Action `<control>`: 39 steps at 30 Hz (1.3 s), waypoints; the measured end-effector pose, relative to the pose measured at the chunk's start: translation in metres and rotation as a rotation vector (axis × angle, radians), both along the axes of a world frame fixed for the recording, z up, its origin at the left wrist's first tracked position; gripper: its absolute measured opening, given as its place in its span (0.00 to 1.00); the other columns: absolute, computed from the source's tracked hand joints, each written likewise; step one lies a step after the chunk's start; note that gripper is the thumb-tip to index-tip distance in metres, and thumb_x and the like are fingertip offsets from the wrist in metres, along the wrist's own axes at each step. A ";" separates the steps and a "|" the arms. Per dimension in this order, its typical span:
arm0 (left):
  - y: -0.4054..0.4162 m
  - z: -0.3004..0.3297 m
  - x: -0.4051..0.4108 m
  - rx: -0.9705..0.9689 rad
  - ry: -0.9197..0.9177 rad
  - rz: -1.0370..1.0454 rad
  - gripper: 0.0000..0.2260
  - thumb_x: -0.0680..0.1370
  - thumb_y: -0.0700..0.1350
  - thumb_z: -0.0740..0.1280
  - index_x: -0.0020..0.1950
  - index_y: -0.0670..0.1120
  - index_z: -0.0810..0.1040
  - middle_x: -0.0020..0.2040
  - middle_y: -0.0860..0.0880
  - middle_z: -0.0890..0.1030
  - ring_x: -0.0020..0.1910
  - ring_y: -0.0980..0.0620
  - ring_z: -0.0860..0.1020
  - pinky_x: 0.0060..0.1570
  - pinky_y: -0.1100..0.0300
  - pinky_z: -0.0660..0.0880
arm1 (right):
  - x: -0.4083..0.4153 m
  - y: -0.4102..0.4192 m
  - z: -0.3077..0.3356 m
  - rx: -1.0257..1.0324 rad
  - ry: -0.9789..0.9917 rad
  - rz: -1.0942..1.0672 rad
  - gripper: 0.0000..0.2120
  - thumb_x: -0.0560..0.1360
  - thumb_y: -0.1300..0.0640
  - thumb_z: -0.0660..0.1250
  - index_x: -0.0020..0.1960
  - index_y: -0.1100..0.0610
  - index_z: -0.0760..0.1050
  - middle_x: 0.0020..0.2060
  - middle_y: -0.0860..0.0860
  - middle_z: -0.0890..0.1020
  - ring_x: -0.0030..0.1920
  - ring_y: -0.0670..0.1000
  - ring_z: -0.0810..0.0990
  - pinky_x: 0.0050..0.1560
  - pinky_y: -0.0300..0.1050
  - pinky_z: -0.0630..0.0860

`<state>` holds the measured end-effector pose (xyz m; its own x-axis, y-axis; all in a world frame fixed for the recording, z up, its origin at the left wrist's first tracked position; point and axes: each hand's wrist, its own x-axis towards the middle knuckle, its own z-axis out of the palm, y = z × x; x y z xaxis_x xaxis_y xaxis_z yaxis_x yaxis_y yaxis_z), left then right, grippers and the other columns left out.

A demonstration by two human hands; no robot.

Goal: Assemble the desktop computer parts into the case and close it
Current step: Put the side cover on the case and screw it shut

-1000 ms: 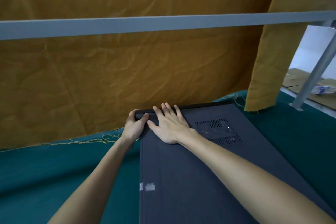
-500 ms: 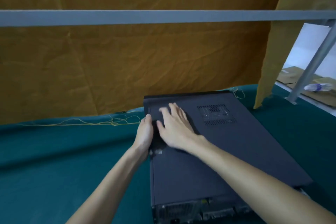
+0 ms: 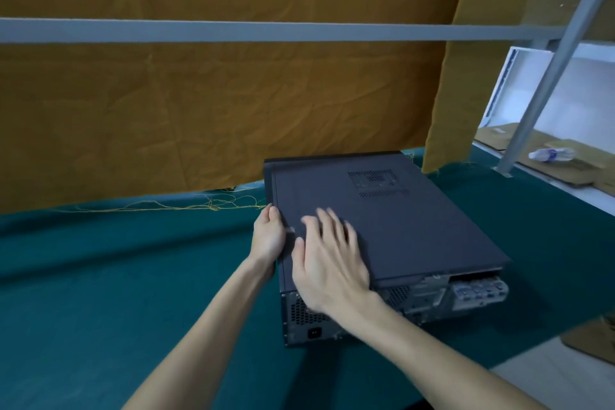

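Observation:
A dark grey desktop computer case [image 3: 416, 230] lies flat on the green table cloth, its side panel on top with a perforated vent [image 3: 374, 182] near the far end. The rear face [image 3: 432, 299] with ports and a power socket points toward me. My left hand [image 3: 269, 236] presses against the case's left side edge, fingers straight. My right hand [image 3: 327, 260] lies flat on the panel near the left rear corner, fingers spread. At the rear right the panel's edge sits a little above the chassis.
Green cloth [image 3: 133, 293] covers the table. An orange curtain [image 3: 216, 103] hangs behind, crossed by a grey metal bar [image 3: 233, 31]. A slanted metal post [image 3: 545, 76] stands at the right, with cardboard [image 3: 519, 150] and a plastic bottle [image 3: 549, 154] beyond. The table's right front edge is near.
Both hands have slid along the case from its far end back toward the rear. My view has pulled back, so the rear face with its ports now shows.

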<state>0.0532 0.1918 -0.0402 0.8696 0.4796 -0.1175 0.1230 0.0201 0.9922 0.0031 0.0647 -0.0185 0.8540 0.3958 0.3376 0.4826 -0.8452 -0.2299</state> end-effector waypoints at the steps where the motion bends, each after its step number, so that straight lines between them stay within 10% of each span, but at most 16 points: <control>1: -0.001 0.001 -0.002 0.009 -0.002 -0.002 0.14 0.85 0.43 0.53 0.40 0.47 0.66 0.36 0.49 0.70 0.35 0.51 0.68 0.40 0.55 0.68 | 0.002 -0.001 0.000 -0.004 0.013 -0.009 0.21 0.82 0.50 0.49 0.72 0.55 0.66 0.76 0.57 0.66 0.78 0.59 0.61 0.77 0.58 0.57; 13: 0.001 0.008 0.001 0.386 0.049 0.014 0.16 0.86 0.43 0.52 0.42 0.43 0.71 0.42 0.43 0.76 0.47 0.38 0.75 0.47 0.50 0.70 | 0.010 -0.002 -0.002 0.097 -0.004 0.036 0.10 0.79 0.54 0.53 0.58 0.55 0.67 0.58 0.53 0.75 0.61 0.57 0.72 0.66 0.52 0.66; 20: 0.002 0.009 0.004 0.595 0.095 0.021 0.15 0.86 0.43 0.53 0.61 0.37 0.75 0.59 0.37 0.79 0.60 0.36 0.76 0.60 0.49 0.72 | 0.023 -0.021 -0.001 0.077 0.008 -0.042 0.13 0.81 0.52 0.53 0.62 0.55 0.67 0.64 0.55 0.74 0.68 0.58 0.69 0.71 0.55 0.63; 26: -0.011 0.022 -0.004 1.055 0.153 0.005 0.15 0.84 0.42 0.56 0.69 0.40 0.72 0.70 0.38 0.71 0.67 0.35 0.70 0.65 0.43 0.68 | 0.021 -0.054 0.000 0.314 -0.071 0.036 0.08 0.82 0.49 0.55 0.53 0.52 0.70 0.50 0.48 0.76 0.50 0.51 0.73 0.54 0.49 0.70; 31: -0.079 0.039 -0.007 1.126 -0.157 -0.455 0.14 0.83 0.48 0.62 0.67 0.46 0.77 0.68 0.44 0.75 0.68 0.42 0.72 0.66 0.48 0.71 | 0.053 -0.146 0.002 0.134 -0.064 -0.269 0.12 0.83 0.47 0.55 0.52 0.50 0.75 0.52 0.51 0.80 0.55 0.56 0.77 0.57 0.52 0.68; 35: -0.157 0.033 -0.019 1.205 -0.264 -0.809 0.35 0.77 0.66 0.63 0.78 0.47 0.66 0.79 0.48 0.65 0.77 0.47 0.64 0.75 0.49 0.62 | 0.071 -0.230 -0.002 0.210 0.133 -0.308 0.13 0.85 0.48 0.57 0.56 0.50 0.79 0.57 0.48 0.79 0.60 0.55 0.77 0.59 0.51 0.70; 39: -0.202 0.007 -0.027 1.615 -0.303 -0.705 0.50 0.71 0.74 0.64 0.80 0.43 0.57 0.79 0.44 0.61 0.77 0.42 0.60 0.76 0.45 0.57 | 0.064 -0.273 -0.005 0.253 0.284 -0.144 0.17 0.86 0.47 0.56 0.70 0.46 0.77 0.72 0.41 0.73 0.73 0.44 0.68 0.70 0.38 0.62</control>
